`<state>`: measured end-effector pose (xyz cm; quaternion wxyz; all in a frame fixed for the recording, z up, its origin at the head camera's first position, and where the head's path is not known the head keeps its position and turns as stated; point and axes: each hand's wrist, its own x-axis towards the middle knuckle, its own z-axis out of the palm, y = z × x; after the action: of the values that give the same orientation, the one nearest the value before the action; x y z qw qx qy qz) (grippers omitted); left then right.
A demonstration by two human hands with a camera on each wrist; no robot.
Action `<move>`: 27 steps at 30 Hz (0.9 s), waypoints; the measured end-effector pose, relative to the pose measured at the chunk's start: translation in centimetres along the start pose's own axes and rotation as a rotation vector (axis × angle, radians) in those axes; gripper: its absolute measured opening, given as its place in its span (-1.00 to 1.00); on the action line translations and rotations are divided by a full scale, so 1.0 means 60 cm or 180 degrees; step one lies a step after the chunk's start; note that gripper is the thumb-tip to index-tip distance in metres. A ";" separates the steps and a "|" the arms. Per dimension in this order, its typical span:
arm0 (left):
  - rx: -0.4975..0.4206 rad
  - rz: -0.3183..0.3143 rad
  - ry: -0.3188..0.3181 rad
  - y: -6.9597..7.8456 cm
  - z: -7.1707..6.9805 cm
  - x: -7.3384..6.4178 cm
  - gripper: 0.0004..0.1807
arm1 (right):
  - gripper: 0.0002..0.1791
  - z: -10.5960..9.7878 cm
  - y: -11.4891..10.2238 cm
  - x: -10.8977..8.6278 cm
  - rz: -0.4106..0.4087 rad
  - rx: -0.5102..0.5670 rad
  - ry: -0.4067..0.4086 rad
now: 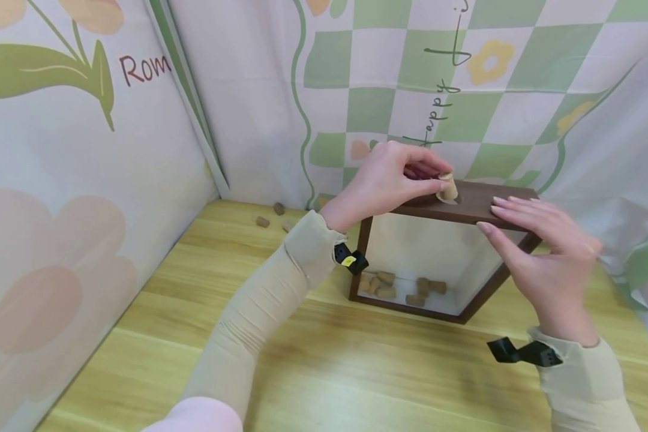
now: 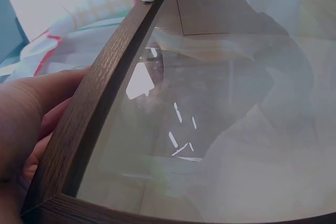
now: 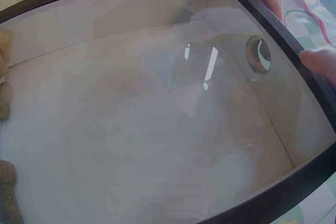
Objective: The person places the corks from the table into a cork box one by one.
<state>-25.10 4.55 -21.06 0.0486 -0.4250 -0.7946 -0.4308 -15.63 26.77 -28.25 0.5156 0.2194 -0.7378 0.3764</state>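
Observation:
A dark wooden shadow box [image 1: 443, 210] with a clear front stands on the table, a round hole in its top edge. In the head view my left hand [image 1: 391, 177] pinches a pale cork [image 1: 449, 187] upright at that hole. My right hand [image 1: 553, 240] rests on the right end of the top edge, thumb on the front side and fingers laid across the top. Several corks [image 1: 386, 293] lie on the bottom inside the box. In the right wrist view the hole [image 3: 258, 54] shows through the clear pane.
Loose corks [image 1: 262, 222] lie on the wooden table [image 1: 156, 336] left of the box, partly behind my left forearm. A patterned cloth [image 1: 378, 108] hangs behind the box, and a printed panel [image 1: 86, 180] stands along the left side.

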 end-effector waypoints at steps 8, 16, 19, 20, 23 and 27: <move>-0.0088 -0.0011 0.0145 -0.003 -0.002 -0.004 -0.58 | -0.67 -0.001 0.001 0.000 -0.0011 0.0004 -0.0015; -0.0408 0.0019 0.0785 -0.027 -0.020 -0.030 -0.58 | -0.67 -0.002 0.000 0.000 -0.0012 -0.0016 -0.0031; -0.0518 0.0006 0.0999 -0.043 -0.034 -0.045 -0.58 | -0.68 -0.001 -0.001 0.000 -0.0014 0.0010 -0.0006; -0.0540 -0.0001 0.1076 -0.050 -0.039 -0.052 -0.59 | -0.69 0.000 -0.002 0.000 -0.0011 0.0024 -0.0002; -0.0531 -0.0026 0.1277 -0.072 -0.058 -0.072 -0.61 | -0.69 0.000 -0.003 0.000 -0.0002 0.0053 0.0004; -0.0456 -0.0195 0.1467 -0.104 -0.082 -0.100 -0.63 | -0.70 0.001 -0.005 0.001 -0.0001 0.0079 0.0020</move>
<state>-27.19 -4.49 -24.70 0.1853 -0.2936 -0.7425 -0.5729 -15.45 26.57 -28.12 0.5152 0.2247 -0.7314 0.3861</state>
